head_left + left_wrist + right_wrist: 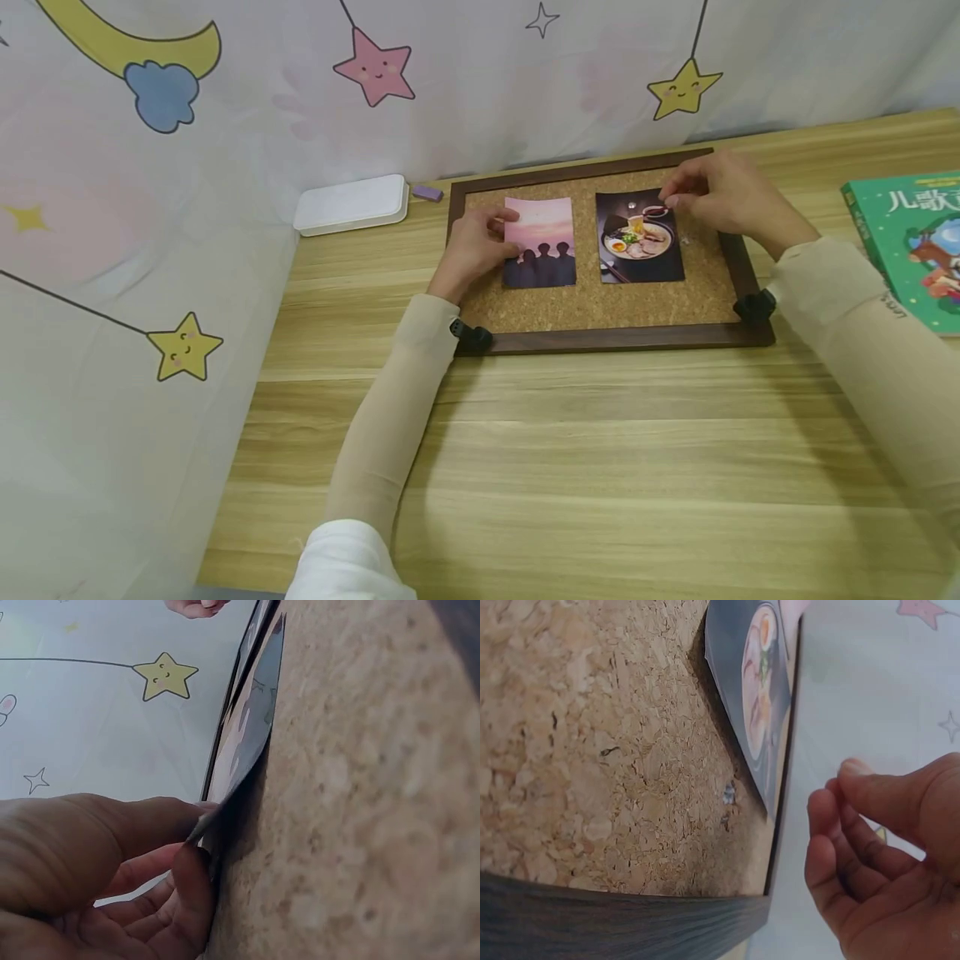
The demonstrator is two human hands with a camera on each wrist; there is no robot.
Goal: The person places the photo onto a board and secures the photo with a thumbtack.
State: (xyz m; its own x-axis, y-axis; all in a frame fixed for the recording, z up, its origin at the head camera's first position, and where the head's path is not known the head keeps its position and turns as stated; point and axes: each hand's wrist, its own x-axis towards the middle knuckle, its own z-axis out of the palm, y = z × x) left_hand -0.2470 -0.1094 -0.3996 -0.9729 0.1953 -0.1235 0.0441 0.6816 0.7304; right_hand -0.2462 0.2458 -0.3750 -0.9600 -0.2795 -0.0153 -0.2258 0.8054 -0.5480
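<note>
Firstly, one corkboard point(600, 312), dark wooden frame, lying flat near the far edge of the table point(600, 467). On it, two photo prints, side by side and apart.

Item: silhouette print point(543, 246), three dark heads and shoulders against a pink sky; left half of the board. Its left edge is held by the left hand point(475, 246), pinched between thumb and fingers; in the left wrist view that edge bends up off the cork.

Item: ramen print point(637, 246), a bowl with egg and meat on a dark ground; right half of the board. A small shiny pin point(632, 205) sits near the middle of its top edge; in the right wrist view the print's near edge stands off the cork.

Item: right hand point(723, 196), by the ramen print's far right corner; fingers curled, thumb close to the index fingertip. Whether they pinch anything cannot be told.

Item: clear object point(685, 242), tiny, on the cork just right of the ramen print.

Surroundings: white case point(351, 205), table's far left corner; purple block point(427, 193), between case and board; green book point(911, 250), towards the table's far right corner; star-patterned curtain point(480, 92), along the far edge.
</note>
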